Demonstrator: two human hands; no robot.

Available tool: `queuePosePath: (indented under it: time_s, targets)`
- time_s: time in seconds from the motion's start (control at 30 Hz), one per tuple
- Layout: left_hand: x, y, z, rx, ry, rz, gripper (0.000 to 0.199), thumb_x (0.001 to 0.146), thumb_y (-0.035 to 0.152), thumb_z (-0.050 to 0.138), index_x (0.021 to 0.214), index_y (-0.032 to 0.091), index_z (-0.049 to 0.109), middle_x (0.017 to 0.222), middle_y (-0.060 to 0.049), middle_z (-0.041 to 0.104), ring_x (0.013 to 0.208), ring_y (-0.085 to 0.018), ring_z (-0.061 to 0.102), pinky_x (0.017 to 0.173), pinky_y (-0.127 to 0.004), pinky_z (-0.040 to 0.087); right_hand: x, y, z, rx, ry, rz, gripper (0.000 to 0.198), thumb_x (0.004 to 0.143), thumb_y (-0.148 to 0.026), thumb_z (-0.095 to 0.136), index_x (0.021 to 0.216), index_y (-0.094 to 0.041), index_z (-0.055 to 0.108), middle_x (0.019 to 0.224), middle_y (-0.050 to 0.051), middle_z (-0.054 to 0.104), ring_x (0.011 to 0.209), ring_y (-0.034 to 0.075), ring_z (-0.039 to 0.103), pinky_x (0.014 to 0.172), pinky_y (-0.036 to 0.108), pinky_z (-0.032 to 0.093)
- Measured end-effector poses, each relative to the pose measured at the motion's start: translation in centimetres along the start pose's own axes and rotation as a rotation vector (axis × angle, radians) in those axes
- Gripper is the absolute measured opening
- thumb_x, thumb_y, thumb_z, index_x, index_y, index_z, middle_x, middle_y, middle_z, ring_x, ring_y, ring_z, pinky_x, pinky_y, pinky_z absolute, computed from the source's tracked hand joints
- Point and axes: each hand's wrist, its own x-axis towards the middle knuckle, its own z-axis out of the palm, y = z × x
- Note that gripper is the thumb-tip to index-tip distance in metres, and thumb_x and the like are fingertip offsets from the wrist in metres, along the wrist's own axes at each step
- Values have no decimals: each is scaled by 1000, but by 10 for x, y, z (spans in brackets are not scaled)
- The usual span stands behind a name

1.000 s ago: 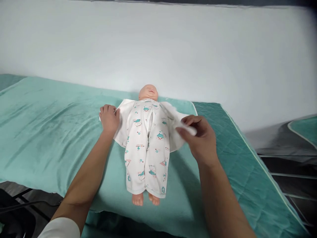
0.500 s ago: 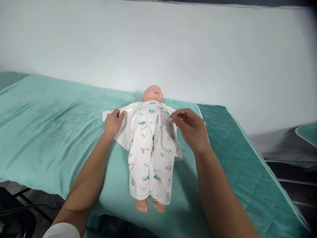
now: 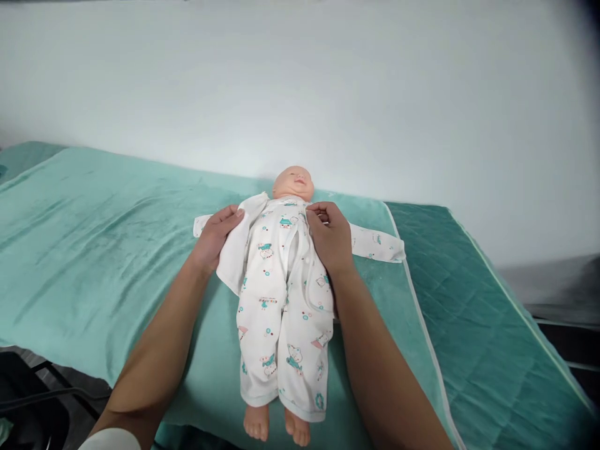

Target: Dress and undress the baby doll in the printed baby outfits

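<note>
A baby doll [image 3: 294,182] lies face up on the green bed, dressed in a white printed baby jacket [image 3: 377,242] and matching trousers [image 3: 267,325]. Its sleeves stretch out to both sides and its bare feet show below. On the doll's left-hand side of the picture, my left hand [image 3: 219,232] pinches the open front flap of the jacket, turned so its plain white inside shows. My right hand [image 3: 330,236] is at the chest on the other side, thumb and fingertips closed on the edge of the other jacket front.
A light green blanket [image 3: 94,250] covers the bed, with a darker quilted cover [image 3: 469,300] at the right. A white wall [image 3: 300,81] stands behind the doll's head. Dark chair-like furniture [image 3: 32,394] is at the lower left.
My right hand has moved left onto the doll's chest, uncovering the right-hand sleeve. My left hand has lifted and folded back its jacket flap. The view has shifted slightly.
</note>
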Motion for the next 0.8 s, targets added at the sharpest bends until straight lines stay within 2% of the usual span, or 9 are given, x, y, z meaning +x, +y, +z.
queuePosePath:
  time_s: [0.1, 0.27, 0.4, 0.43, 0.5, 0.57, 0.63, 0.73, 0.8]
  targets:
    - [-13, 11, 27, 138, -56, 55, 28, 87, 49, 67, 92, 22, 63, 74, 2, 59, 61, -12, 52, 57, -26, 42, 3, 2, -1, 29, -11, 12, 13, 82, -31, 62, 90, -23, 66, 86, 0, 66, 78, 16, 57, 77, 31, 49]
    - [-33, 17, 62, 634, -263, 142, 13, 88, 36, 67, 88, 24, 63, 63, 5, 49, 58, -12, 45, 55, -27, 36, 7, 9, 0, 106, -17, 37, 15, 81, -32, 64, 91, -21, 65, 87, 1, 67, 79, 17, 60, 81, 33, 49]
    - [-40, 19, 68, 676, -372, 74, 26, 95, 41, 55, 82, 22, 66, 64, 3, 56, 53, -12, 48, 53, -27, 38, 7, 12, -1, 133, -24, 36, 17, 80, -34, 64, 91, -21, 65, 88, 1, 67, 82, 18, 62, 83, 34, 49]
    - [-38, 20, 68, 645, -357, 56, 30, 95, 44, 54, 81, 21, 66, 64, 3, 56, 51, -11, 49, 53, -27, 39, 8, 13, -2, 131, -22, 40, 17, 80, -35, 64, 91, -21, 65, 87, 1, 67, 82, 18, 62, 83, 34, 49]
    - [-30, 20, 68, 601, -212, 88, 30, 95, 46, 55, 84, 21, 68, 64, 3, 58, 53, -11, 51, 56, -26, 43, 8, 13, -3, 120, -16, 56, 17, 80, -35, 65, 91, -22, 65, 86, 1, 67, 80, 18, 62, 81, 33, 48]
    - [-14, 18, 70, 622, -21, 190, 25, 94, 41, 56, 89, 21, 70, 70, 2, 63, 63, -13, 57, 65, -26, 47, 9, 12, -5, 108, -16, 67, 16, 81, -36, 65, 89, -22, 65, 84, 0, 67, 79, 17, 62, 80, 33, 48]
    - [8, 16, 74, 702, 77, 275, 21, 93, 35, 57, 90, 20, 71, 83, -1, 70, 77, -15, 62, 76, -28, 49, 10, 10, -7, 90, -33, 66, 18, 81, -39, 66, 87, -22, 64, 84, 1, 68, 79, 17, 62, 79, 33, 48]
    - [39, 13, 84, 875, 93, 309, 16, 90, 28, 60, 92, 19, 73, 99, -5, 74, 90, -18, 65, 87, -31, 49, 11, 7, -9, 16, -87, 70, 27, 79, -46, 71, 88, -22, 62, 86, 1, 68, 77, 18, 62, 77, 34, 48]
    - [54, 11, 91, 972, 50, 275, 14, 89, 25, 61, 89, 19, 73, 97, -6, 75, 91, -20, 65, 88, -33, 49, 12, 5, -9, -56, -114, 76, 30, 78, -48, 72, 88, -22, 61, 86, 1, 68, 76, 18, 62, 76, 35, 47]
